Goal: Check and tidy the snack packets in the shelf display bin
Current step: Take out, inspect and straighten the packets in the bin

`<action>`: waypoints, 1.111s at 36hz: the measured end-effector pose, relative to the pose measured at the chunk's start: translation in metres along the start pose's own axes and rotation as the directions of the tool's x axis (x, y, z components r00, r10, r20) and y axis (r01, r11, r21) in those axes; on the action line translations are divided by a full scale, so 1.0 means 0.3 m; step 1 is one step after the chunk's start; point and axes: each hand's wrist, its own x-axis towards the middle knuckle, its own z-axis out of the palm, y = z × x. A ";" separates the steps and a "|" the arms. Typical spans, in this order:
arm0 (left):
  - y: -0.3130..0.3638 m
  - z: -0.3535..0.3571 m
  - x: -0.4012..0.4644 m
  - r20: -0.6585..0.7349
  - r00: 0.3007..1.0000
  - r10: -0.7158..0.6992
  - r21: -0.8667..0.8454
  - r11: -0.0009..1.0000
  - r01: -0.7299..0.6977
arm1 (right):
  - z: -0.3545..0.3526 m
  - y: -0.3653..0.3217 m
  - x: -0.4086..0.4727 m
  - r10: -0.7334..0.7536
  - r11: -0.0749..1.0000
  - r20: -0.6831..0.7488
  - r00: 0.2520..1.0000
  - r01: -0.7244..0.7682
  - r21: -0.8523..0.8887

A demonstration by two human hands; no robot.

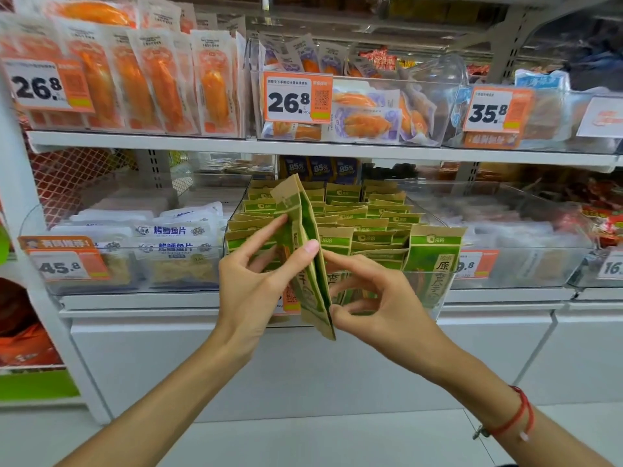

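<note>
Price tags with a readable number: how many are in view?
6, some cut off: two 26.8 tags and 35.8 on the upper shelf; 45.8, a partly hidden 9.8 and a cropped one below.

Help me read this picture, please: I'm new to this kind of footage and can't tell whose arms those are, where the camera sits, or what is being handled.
There is no machine here. A person wears one wide-angle camera on the head, looking forward and down, so the two bare arms that reach in from the bottom are the wearer's own. The left hand and the right hand together hold a small bunch of green and tan snack packets upright, edge toward the camera, in front of a shop shelf. The right wrist wears a red string bracelet. Just behind the hands stands a clear display bin packed with rows of the same packets. Neighbouring bins hold white fish-snack packets on the left and orange packets on the shelf above, with orange price tags clipped to the fronts.
</note>
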 end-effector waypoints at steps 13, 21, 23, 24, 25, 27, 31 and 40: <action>0.013 0.032 -0.009 -0.130 0.990 0.050 0.164 0.986 -0.028 | -0.014 0.008 0.028 -0.064 0.997 -0.297 0.953 0.046 -0.067; 0.003 0.025 -0.003 0.031 0.999 -0.044 0.141 0.989 0.039 | -0.049 -0.003 0.040 0.213 0.935 -0.204 0.956 -0.138 0.328; 0.008 0.024 -0.006 0.042 0.999 -0.026 0.138 0.990 0.020 | -0.040 0.001 0.039 0.199 0.967 -0.240 0.950 -0.151 0.204; 0.011 0.024 -0.007 0.042 0.999 -0.007 0.145 0.989 0.001 | -0.037 0.003 0.040 0.182 0.981 -0.277 0.944 -0.154 0.120; 0.015 0.025 -0.008 0.039 0.999 0.018 0.160 0.987 -0.024 | -0.034 0.003 0.043 0.159 0.987 -0.312 0.937 -0.152 0.046; 0.021 0.025 -0.010 0.032 0.997 0.077 0.204 0.976 -0.082 | -0.026 -0.006 0.045 0.117 0.991 -0.358 0.926 -0.135 -0.025; 0.026 0.035 -0.028 0.044 0.982 0.183 0.322 0.928 -0.187 | -0.006 -0.033 0.047 0.160 0.987 -0.372 0.914 -0.142 0.076; 0.039 0.062 -0.053 0.181 0.973 0.146 0.178 0.968 -0.179 | -0.051 -0.006 0.060 0.342 0.840 -0.170 0.924 -0.219 0.497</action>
